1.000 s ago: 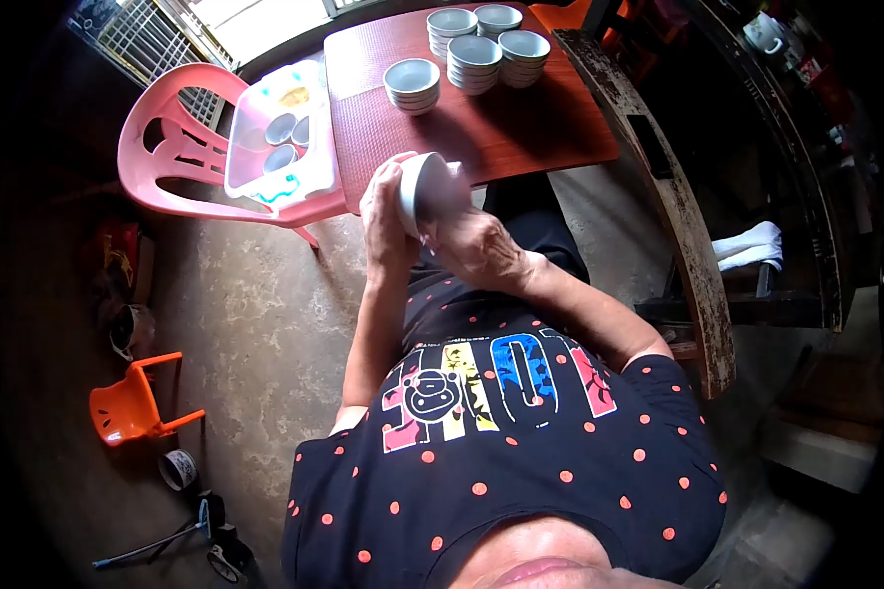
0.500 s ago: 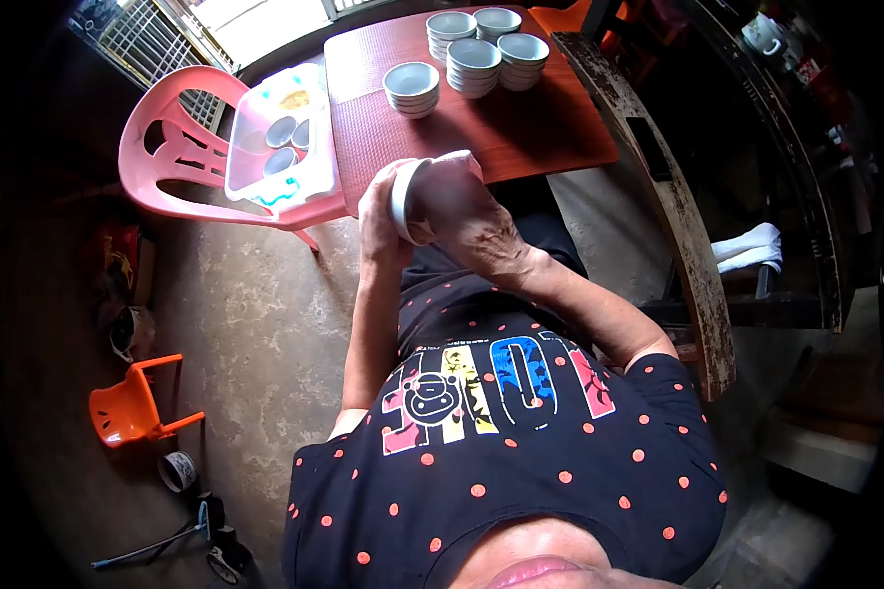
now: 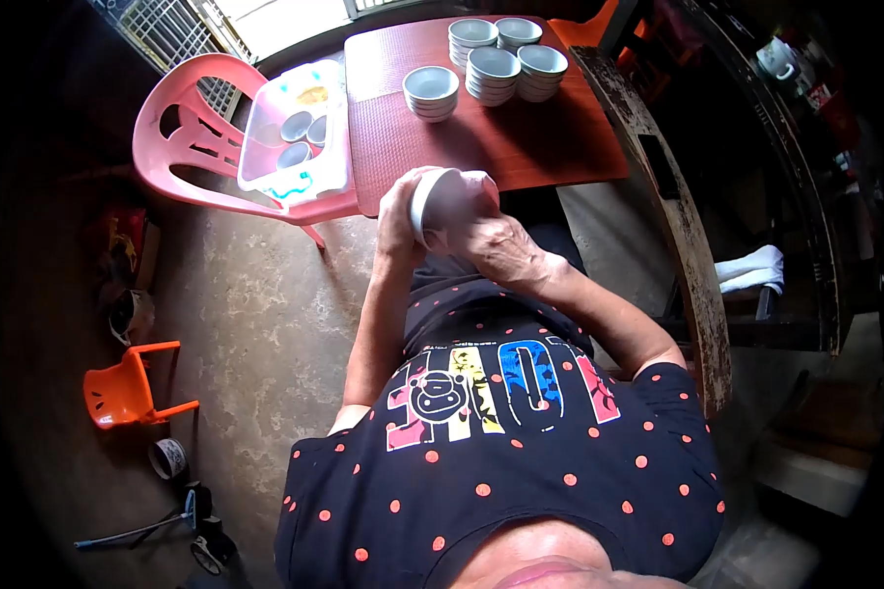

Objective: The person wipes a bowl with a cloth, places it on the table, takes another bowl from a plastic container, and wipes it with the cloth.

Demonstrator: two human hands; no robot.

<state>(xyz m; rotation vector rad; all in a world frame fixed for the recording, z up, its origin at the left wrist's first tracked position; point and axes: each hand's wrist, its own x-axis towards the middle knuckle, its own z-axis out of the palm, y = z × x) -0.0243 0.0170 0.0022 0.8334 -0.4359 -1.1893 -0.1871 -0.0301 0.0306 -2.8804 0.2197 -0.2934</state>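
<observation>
My left hand (image 3: 399,221) grips a small white bowl (image 3: 424,204) from its outer side, with the bowl tipped so that its mouth faces right. My right hand (image 3: 506,247) is at the bowl's mouth, closed on a pink cloth (image 3: 480,187) that bunches up over the rim. Blur hides the fingertips inside the bowl. Both hands are in front of my belly, just off the near edge of the red-brown table (image 3: 530,162). Beyond them on the table stands a short stack of bowls (image 3: 431,96).
Several taller bowl stacks (image 3: 492,79) stand farther back. A clear plastic tub (image 3: 336,162) on a pink chair (image 3: 152,118) holds a few bowls (image 3: 294,155). A worn wooden beam (image 3: 680,231) runs along the right. An orange stool (image 3: 118,391) is on the floor at left.
The view has shifted slightly, so the table and stacks appear farther right. My right hand and the cloth have turned a little at the bowl, which stays in my left hand.
</observation>
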